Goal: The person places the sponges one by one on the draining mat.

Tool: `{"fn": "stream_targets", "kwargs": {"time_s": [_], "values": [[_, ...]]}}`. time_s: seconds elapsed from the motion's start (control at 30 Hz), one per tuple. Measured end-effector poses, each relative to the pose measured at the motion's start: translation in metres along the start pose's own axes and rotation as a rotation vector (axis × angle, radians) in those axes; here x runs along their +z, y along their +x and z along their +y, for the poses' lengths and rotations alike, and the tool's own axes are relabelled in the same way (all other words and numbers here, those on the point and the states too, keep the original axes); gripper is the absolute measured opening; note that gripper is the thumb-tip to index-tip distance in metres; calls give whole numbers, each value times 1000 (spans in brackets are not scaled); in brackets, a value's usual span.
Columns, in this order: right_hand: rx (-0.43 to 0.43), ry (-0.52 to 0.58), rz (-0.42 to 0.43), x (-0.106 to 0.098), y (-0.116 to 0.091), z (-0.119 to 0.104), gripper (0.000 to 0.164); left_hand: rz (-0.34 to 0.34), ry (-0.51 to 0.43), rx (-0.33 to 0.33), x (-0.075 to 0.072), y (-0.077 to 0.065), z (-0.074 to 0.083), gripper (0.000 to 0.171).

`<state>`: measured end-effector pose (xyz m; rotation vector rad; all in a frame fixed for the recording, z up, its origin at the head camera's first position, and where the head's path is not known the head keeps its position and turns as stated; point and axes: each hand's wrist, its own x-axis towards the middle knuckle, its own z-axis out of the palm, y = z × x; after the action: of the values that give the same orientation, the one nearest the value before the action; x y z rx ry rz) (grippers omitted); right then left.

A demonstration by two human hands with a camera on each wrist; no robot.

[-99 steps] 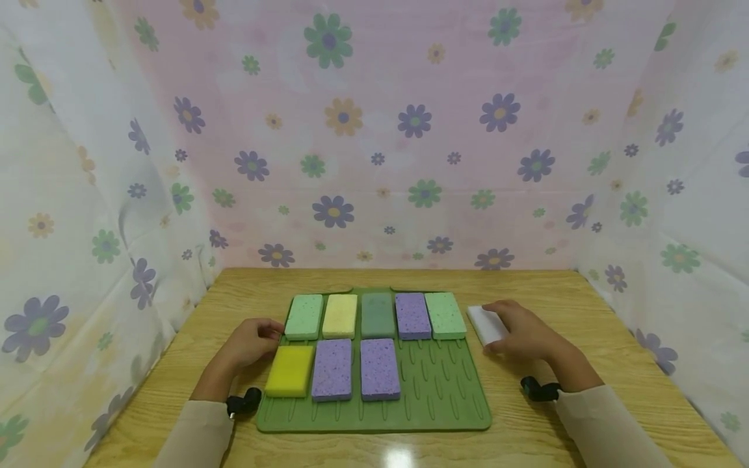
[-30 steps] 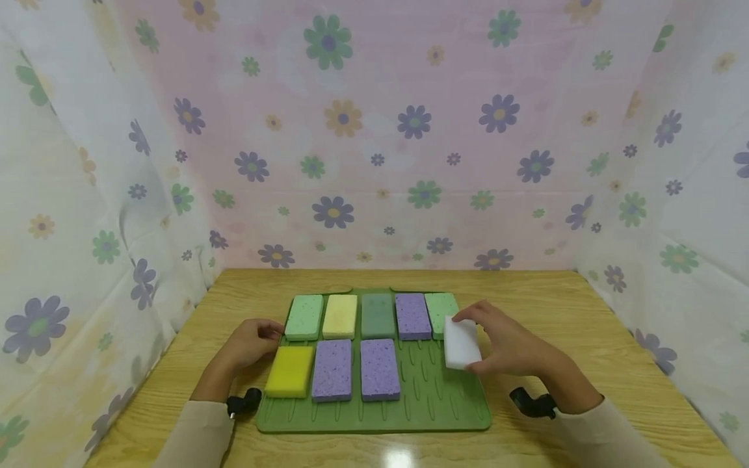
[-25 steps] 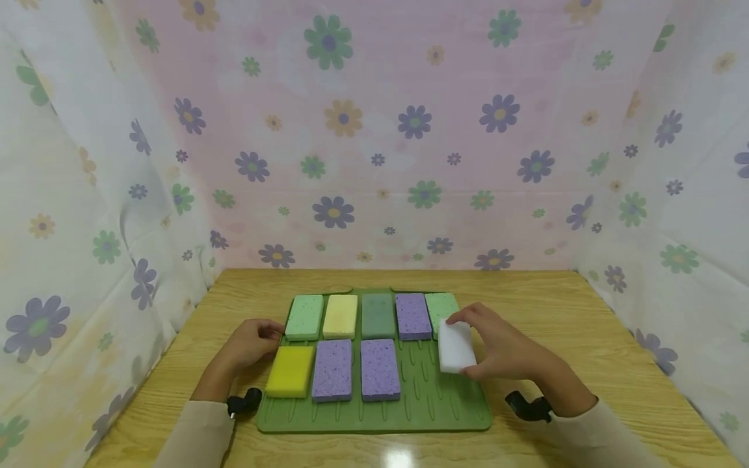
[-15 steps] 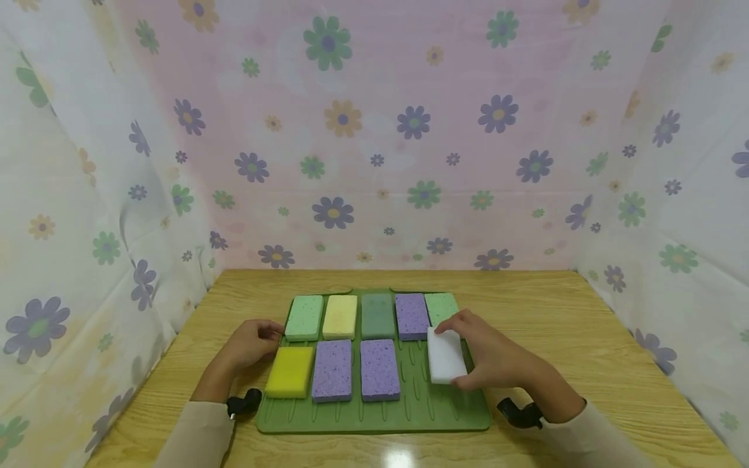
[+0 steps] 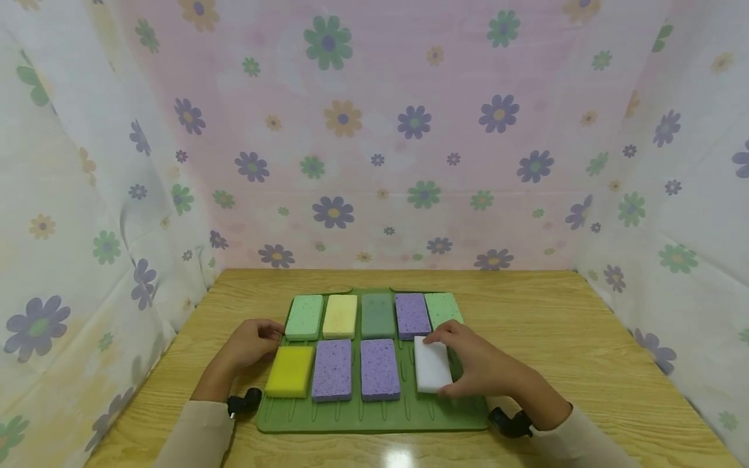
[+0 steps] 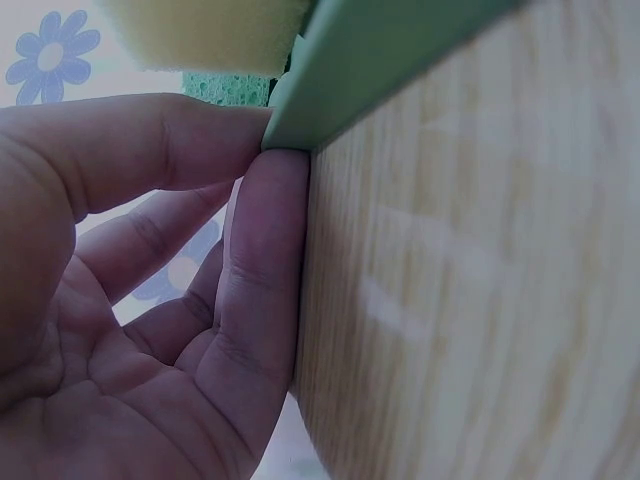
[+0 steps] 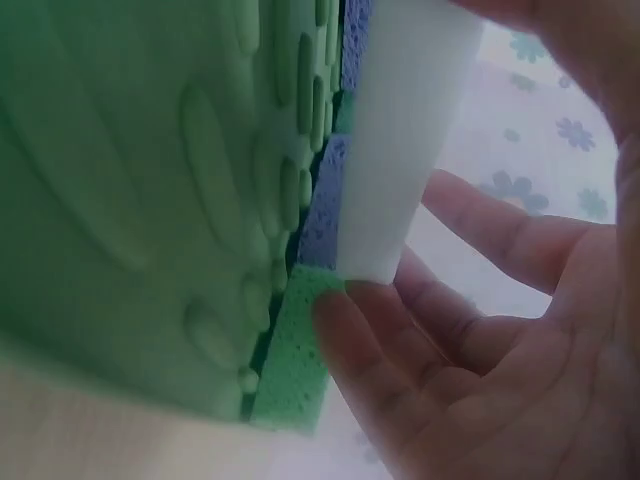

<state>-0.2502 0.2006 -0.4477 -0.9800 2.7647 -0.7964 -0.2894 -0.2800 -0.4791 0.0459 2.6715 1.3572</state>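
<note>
My right hand (image 5: 482, 364) grips a white melamine sponge (image 5: 432, 365) by its two short ends, thumb at the near end and fingers at the far one. The sponge is over the right part of a ridged green mat (image 5: 374, 417), to the right of a purple speckled sponge (image 5: 380, 369). In the right wrist view the white sponge (image 7: 405, 140) stands away from the mat's ridges (image 7: 215, 150). Down at the mat's left edge, my left hand (image 5: 248, 341) pinches the rim between thumb and finger, as the left wrist view shows at the mat's edge (image 6: 330, 90).
Another purple sponge (image 5: 332, 369) and a yellow one (image 5: 289, 371) continue the near row leftward. The far row holds a light green (image 5: 305, 317), a pale yellow (image 5: 340, 316), a dark green (image 5: 378, 315), a purple (image 5: 412, 316) and a light green sponge (image 5: 443, 309), partly hidden.
My right hand has lifted the white sponge off the table right of the mat and carried it left and nearer, over the near row. The left hand stays at the mat's edge.
</note>
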Motion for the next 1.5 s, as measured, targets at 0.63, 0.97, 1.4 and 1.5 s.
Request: {"fn": "stream_targets", "kwargs": {"time_s": [0.63,0.97,1.4,1.5], "values": [[-2,-12,-81,7,6,-3,81,-5,-23,-17,0,-1,0,32],[6,1,-86,9,5,-2,80,2,-23,-29,1,-2,4,32],[20,5,-65,10,4,-8,78,-4,-24,-1,0,-3,4,32],[33,9,-67,10,4,-8,78,-5,-25,2,0,-3,4,32]]}}
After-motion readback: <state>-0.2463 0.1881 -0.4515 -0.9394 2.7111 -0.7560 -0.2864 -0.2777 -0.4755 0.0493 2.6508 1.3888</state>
